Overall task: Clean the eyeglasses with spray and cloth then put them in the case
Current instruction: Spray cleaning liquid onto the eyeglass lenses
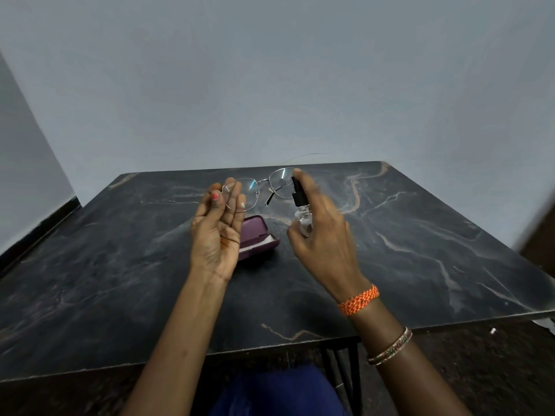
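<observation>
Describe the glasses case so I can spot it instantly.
On the dark marble table, look near the middle, just beyond and between the two raised hands. The glasses case lies open there, partly hidden by the left hand; it is the only purple thing, with a pale lining.

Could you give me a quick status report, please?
Left hand holds eyeglasses up. Right hand grips spray bottle, aimed at lens. Case open on table. Nothing blocking.

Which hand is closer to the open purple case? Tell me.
Left. The left hand holds the glasses right above the case, overlapping its near end; the right hand, gripping the spray bottle, is off to its right.
</observation>
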